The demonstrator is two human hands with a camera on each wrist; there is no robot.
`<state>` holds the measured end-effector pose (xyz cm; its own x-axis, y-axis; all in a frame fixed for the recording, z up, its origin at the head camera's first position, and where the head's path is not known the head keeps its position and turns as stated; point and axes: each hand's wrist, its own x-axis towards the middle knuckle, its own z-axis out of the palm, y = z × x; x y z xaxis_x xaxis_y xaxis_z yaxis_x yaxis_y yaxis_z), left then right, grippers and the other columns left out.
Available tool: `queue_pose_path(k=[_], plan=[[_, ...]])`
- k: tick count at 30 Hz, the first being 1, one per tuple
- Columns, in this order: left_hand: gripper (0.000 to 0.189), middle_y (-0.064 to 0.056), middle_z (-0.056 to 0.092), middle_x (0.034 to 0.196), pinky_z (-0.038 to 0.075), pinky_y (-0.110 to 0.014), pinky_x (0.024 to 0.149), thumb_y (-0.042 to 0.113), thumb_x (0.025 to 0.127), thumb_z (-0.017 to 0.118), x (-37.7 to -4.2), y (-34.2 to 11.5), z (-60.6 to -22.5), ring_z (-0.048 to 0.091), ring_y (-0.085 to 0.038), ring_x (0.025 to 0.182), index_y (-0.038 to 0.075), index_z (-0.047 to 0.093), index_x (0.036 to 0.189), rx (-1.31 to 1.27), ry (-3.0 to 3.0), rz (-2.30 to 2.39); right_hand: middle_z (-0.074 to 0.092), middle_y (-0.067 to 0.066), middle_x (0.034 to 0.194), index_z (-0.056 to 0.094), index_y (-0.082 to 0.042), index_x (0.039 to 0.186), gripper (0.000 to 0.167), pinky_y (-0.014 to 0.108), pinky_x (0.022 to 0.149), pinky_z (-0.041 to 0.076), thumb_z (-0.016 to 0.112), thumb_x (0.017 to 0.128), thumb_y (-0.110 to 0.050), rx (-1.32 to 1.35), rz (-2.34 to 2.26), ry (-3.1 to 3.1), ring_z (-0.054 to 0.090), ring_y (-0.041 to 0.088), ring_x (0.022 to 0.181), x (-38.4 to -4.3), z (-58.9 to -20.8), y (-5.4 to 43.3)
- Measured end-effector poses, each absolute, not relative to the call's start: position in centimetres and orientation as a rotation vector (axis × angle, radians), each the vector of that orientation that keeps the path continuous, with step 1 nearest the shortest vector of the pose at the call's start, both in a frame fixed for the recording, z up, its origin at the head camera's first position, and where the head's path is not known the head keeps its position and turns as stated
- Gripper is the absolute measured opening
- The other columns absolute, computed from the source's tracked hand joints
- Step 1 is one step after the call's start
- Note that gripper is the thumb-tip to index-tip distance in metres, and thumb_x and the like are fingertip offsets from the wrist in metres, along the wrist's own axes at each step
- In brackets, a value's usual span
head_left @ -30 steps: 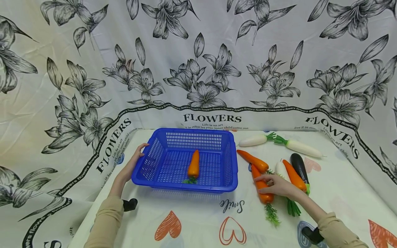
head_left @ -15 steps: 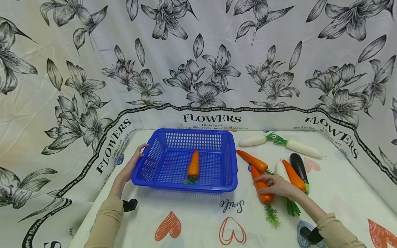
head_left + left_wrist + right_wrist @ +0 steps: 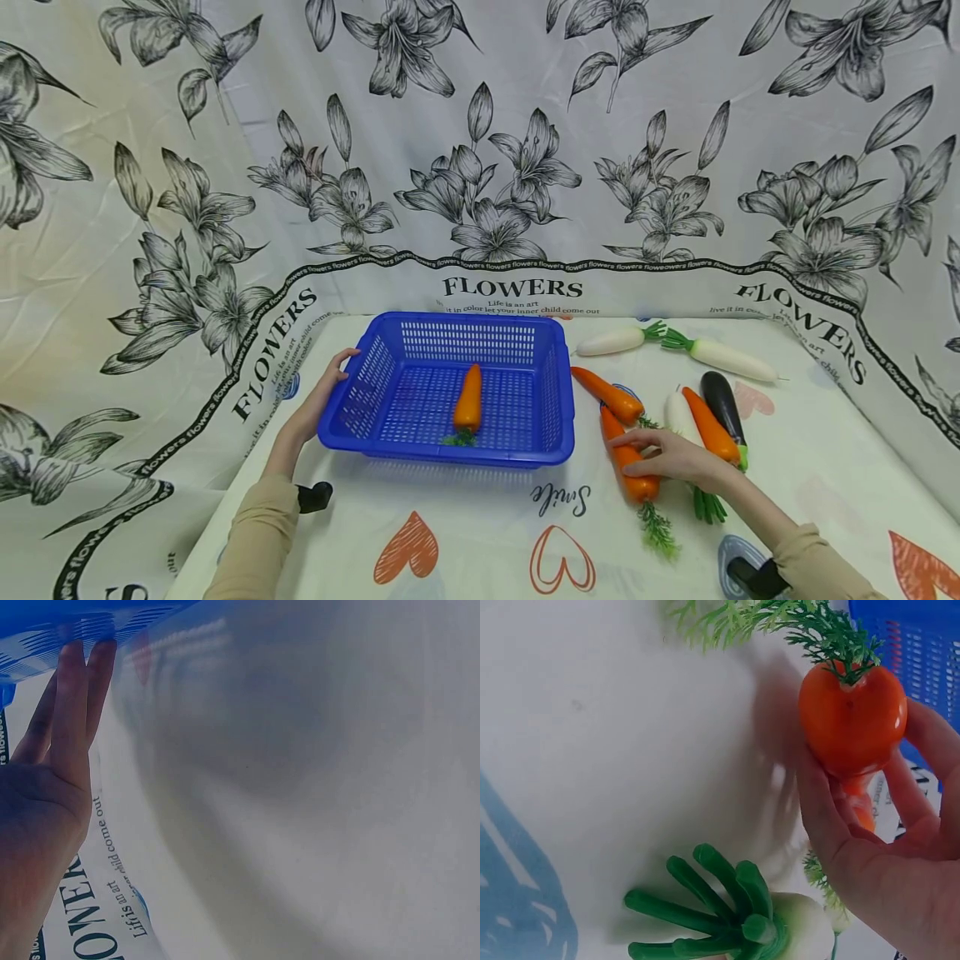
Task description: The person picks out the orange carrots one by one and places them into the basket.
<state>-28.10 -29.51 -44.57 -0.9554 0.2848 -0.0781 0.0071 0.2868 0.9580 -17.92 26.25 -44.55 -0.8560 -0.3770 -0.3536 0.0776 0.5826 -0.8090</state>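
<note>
A blue plastic basket (image 3: 450, 457) holds a carrot (image 3: 468, 404) with green leaves at its near end. At the basket's left side is my left hand (image 3: 318, 398); in the left wrist view its straight fingers (image 3: 72, 697) touch the slotted wall. To the right of the basket, my right hand (image 3: 671, 454) grips a second carrot (image 3: 628, 467) between thumb and fingers, its leafy end toward me. The right wrist view shows this carrot's thick orange top (image 3: 853, 716) held between the fingers and thumb. A third carrot (image 3: 607, 394) lies just beyond it.
Past the right hand lie a white radish (image 3: 681, 417), another carrot (image 3: 711, 425) and a dark eggplant (image 3: 722, 402). Two more white radishes (image 3: 611, 342) lie at the back right. A flower-printed cloth (image 3: 480, 192) hangs behind the table.
The carrot in my right hand has shifted slightly left, its leafy end a little toward me. The carrot beyond it has slid a little left. My left hand and the basket stay put.
</note>
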Motion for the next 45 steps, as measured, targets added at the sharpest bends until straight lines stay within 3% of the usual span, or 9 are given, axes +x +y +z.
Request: queue_pose_path(k=[18, 26, 36, 45], plan=[[0.048, -0.017, 0.003, 0.155, 0.024, -0.053, 0.101, 0.025, 0.098, 0.020, -28.2, -29.7, -44.9, 0.021, -0.045, 0.134, 0.029, 0.015, 0.146, 0.267, 2.312, 1.730, 0.038, 0.027, 0.135, 0.050, -0.009, 0.135, 0.053, 0.032, 0.078, 0.047, 0.065, 0.087, -0.025, -0.160, -1.399, 2.122, 0.053, 0.021, 0.098, -18.0, -43.1, 26.1], [0.048, -0.017, 0.003, 0.155, 0.025, -0.053, 0.101, 0.026, 0.099, 0.021, -28.2, -29.7, -44.8, 0.021, -0.044, 0.134, 0.029, 0.015, 0.146, 0.261, 2.320, 1.725, 0.028, 0.032, 0.143, 0.049, -0.010, 0.136, 0.052, 0.037, 0.086, 0.049, 0.063, 0.089, -0.024, -0.156, -1.492, 2.077, 0.051, 0.024, 0.109, -18.0, -42.1, 26.2], [0.048, -0.017, 0.004, 0.155, 0.027, -0.051, 0.100, 0.025, 0.098, 0.021, -28.2, -29.7, -44.8, 0.022, -0.044, 0.133, 0.029, 0.015, 0.146, 0.264, 2.312, 1.728, 0.029, 0.025, 0.145, 0.047, -0.014, 0.138, 0.049, 0.041, 0.092, 0.045, 0.058, 0.092, -0.026, -0.154, -1.559, 2.029, 0.041, 0.027, 0.119, -18.1, -40.9, 26.0], [0.048, -0.017, 0.003, 0.156, 0.025, -0.054, 0.102, 0.027, 0.099, 0.021, -28.2, -29.7, -44.8, 0.020, -0.045, 0.135, 0.029, 0.014, 0.146, 0.266, 2.314, 1.722, 0.026, 0.023, 0.148, 0.044, -0.015, 0.139, 0.045, 0.040, 0.093, 0.043, 0.052, 0.096, -0.024, -0.210, -1.655, 1.942, 0.047, 0.020, 0.114, -17.8, -40.2, 25.3]])
